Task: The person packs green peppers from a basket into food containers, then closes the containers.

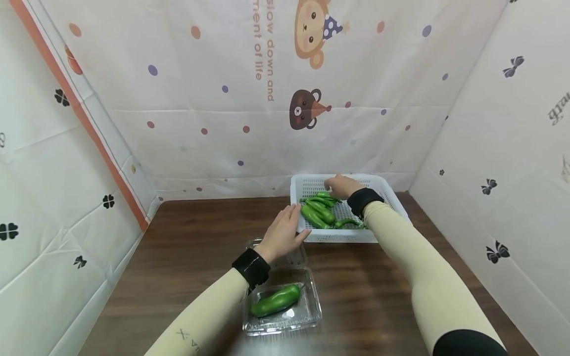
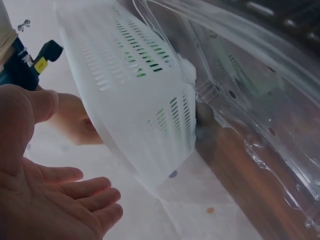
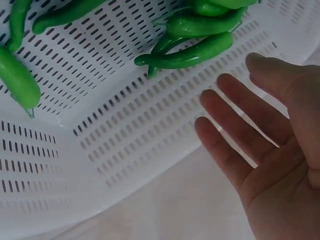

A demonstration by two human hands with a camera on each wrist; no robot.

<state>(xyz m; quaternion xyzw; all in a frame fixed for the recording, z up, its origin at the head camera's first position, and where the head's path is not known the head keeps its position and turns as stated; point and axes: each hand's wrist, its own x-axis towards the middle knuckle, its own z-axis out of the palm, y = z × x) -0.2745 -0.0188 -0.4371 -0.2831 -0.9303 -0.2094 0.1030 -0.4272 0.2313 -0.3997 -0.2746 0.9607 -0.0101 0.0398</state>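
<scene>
A: Starting at the left, what's the left hand (image 1: 282,236) doing?

B: It lies flat with straight, relaxed fingers at the near left corner of the white basket (image 1: 387,190), holding nothing. Whether the fingertips actually touch the rim, I can't tell. Just under its wrist sits a clear plastic tray (image 1: 311,316) on the brown surface (image 1: 187,247), with one green pepper (image 1: 276,300) lying in it.

A: And further right?

B: A heap of green peppers (image 1: 320,212) lies in the basket, toward its left and near side. The right hand (image 1: 343,187) hovers over the far part of the basket, fingers open and spread; the wrist view shows an empty palm (image 3: 280,165) just beside the nearest peppers (image 3: 192,55), not yet touching them.

A: So which step is this?

B: I'd judge it's the reach for another pepper, with one already in the tray. The next move calls for the right hand to drop onto a single pepper and close round it without dragging its neighbours.
</scene>
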